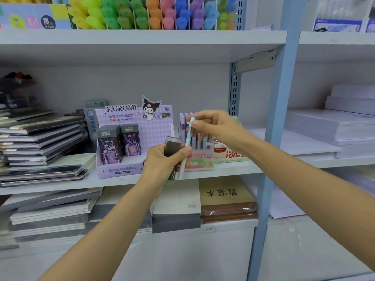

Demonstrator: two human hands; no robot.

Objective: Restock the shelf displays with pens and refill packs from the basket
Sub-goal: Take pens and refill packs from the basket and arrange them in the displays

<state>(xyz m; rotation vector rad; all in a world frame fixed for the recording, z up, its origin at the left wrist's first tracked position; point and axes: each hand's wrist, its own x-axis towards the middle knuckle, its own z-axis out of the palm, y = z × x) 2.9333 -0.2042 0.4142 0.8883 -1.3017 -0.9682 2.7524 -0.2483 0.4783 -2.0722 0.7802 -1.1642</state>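
Head view shows you the pastel pen (188, 142) standing nearly upright before the Fruit Soda display (203, 159) on the middle shelf (60, 186). Your right grip (211, 124) pinches its top and your left grip (162, 162) clasps its lower barrel together with a dark refill pack (172, 148). It looks light, stiff and slick, so pinch the barrel firmly; both your forearms reach forward with wrists raised.

1. The grey shelf (239, 169) carries stacked notebooks (40, 138) at its left end.
2. A purple Kuromi display box (121, 171) stands mid-shelf.
3. Right of it, a Fruit Soda pen box (203, 161) stands just beside a red-and-white box (231, 155).
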